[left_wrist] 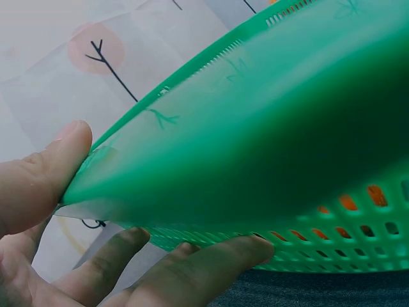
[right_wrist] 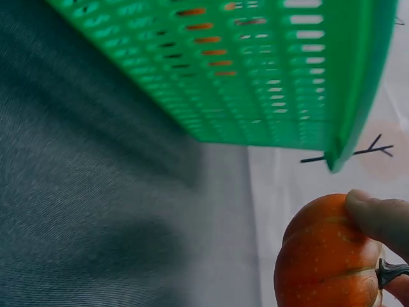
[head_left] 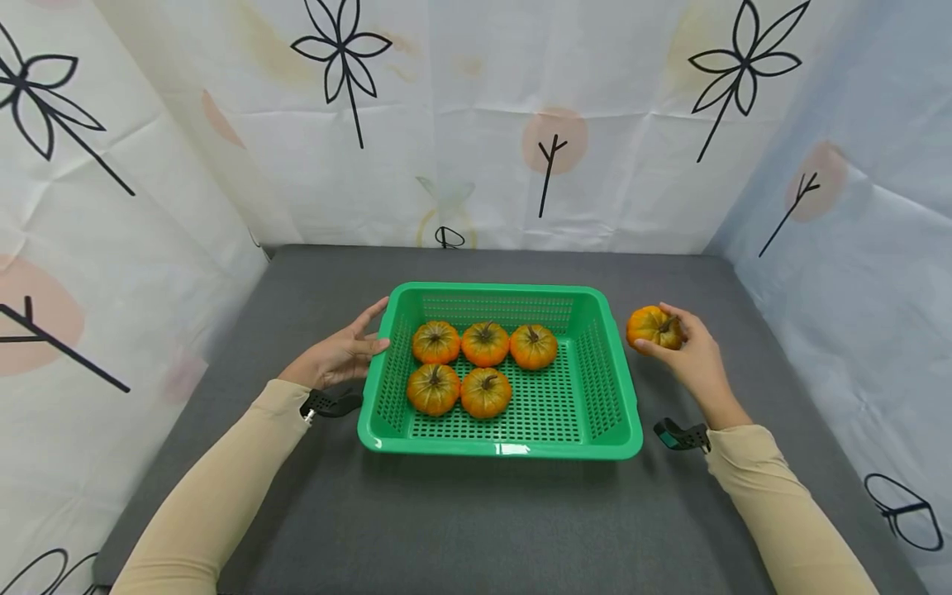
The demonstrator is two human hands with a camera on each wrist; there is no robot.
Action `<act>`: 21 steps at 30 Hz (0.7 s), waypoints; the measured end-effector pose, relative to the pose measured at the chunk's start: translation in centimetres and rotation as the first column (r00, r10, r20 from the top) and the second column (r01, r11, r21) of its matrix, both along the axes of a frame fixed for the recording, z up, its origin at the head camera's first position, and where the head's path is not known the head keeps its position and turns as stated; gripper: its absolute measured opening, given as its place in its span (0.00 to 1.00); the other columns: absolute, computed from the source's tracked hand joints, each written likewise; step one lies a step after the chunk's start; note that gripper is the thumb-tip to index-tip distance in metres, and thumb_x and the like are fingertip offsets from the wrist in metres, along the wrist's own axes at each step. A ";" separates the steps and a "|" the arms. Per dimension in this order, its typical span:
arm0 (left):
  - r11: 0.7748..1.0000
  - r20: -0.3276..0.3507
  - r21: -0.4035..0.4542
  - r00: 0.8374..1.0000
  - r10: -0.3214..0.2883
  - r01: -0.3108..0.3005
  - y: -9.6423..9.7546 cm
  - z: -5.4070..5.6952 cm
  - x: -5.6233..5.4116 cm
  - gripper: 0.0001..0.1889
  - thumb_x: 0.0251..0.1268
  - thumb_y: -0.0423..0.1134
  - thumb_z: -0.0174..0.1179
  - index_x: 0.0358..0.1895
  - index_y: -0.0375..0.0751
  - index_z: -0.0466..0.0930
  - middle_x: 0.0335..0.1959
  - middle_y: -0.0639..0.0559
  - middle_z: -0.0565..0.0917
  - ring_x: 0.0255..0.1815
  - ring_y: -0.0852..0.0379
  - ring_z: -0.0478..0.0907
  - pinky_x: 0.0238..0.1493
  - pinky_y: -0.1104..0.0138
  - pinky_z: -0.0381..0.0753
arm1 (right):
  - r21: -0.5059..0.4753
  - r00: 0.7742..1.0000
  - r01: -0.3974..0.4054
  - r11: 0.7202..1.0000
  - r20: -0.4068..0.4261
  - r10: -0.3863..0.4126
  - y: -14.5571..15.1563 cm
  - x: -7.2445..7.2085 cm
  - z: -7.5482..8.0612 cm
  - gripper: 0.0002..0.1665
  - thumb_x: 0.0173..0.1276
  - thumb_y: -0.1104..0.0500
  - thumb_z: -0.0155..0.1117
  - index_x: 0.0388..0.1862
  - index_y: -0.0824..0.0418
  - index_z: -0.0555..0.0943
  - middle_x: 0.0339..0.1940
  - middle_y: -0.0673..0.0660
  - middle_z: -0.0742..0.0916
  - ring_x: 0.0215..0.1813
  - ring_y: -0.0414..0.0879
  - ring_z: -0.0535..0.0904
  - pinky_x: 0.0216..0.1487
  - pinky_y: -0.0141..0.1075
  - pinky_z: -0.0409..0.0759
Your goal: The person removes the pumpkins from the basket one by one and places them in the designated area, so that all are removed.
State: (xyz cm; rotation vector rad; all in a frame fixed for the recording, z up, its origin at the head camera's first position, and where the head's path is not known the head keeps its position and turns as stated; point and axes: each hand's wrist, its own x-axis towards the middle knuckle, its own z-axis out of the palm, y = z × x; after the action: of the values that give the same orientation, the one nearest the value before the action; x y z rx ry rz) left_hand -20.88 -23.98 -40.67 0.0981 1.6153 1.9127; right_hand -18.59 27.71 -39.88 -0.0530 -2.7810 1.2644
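Observation:
A green plastic basket (head_left: 498, 450) stands on the grey table, with small orange pumpkins (head_left: 485, 344) inside: three along the back row and two in front, toward the left. My left hand (head_left: 349, 351) holds the basket's left side. In the left wrist view its thumb (left_wrist: 70, 153) lies at the rim and its fingers (left_wrist: 211, 268) reach underneath along the slotted wall. Just beyond the basket's right side, my right hand (head_left: 687, 351) grips another small pumpkin (head_left: 653, 326) between thumb and fingers. That pumpkin's dark stem points toward the palm in the right wrist view.
White patterned cloth (head_left: 476, 124) hangs behind the table and along both sides. The grey tabletop (head_left: 476, 529) extends around the basket. A black strap (head_left: 330, 403) sits at the left wrist, and another strap (head_left: 680, 434) at the right.

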 end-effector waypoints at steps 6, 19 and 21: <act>1.000 0.000 0.003 1.000 -0.003 0.003 -0.1 0.0 0.0 0.48 0.72 0.31 0.54 0.76 0.74 0.30 0.78 0.35 0.45 0.50 0.49 0.83 0.48 0.51 0.84 | 0.011 0.999 0.003 1.000 0.035 -0.004 0.4 -0.9 -1.7 0.46 0.66 0.47 0.67 0.76 0.59 0.59 0.73 0.70 0.63 0.69 0.69 0.63 0.63 0.61 0.69; 1.000 0.021 0.024 1.000 0.002 -0.003 0.0 0.1 0.1 0.47 0.73 0.29 0.52 0.77 0.72 0.29 0.78 0.34 0.44 0.49 0.48 0.83 0.46 0.52 0.85 | 0.067 0.994 -0.001 0.998 0.108 -0.007 1.2 -2.0 -3.8 0.47 0.66 0.50 0.67 0.76 0.64 0.58 0.73 0.74 0.62 0.71 0.71 0.58 0.66 0.64 0.62; 1.000 0.019 0.026 1.000 -0.001 0.001 0.0 0.1 0.0 0.47 0.73 0.30 0.52 0.77 0.71 0.29 0.78 0.34 0.44 0.49 0.48 0.83 0.46 0.52 0.85 | 0.076 0.994 -0.004 0.997 0.113 -0.004 1.3 -2.0 -4.0 0.47 0.66 0.50 0.67 0.76 0.65 0.58 0.73 0.74 0.62 0.71 0.71 0.58 0.66 0.64 0.62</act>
State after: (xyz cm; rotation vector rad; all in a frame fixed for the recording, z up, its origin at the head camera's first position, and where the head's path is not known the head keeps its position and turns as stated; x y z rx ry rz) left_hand -20.84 -23.97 -40.56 0.0913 1.5786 1.9283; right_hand -20.61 29.04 -43.88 -0.1235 -2.9220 1.1892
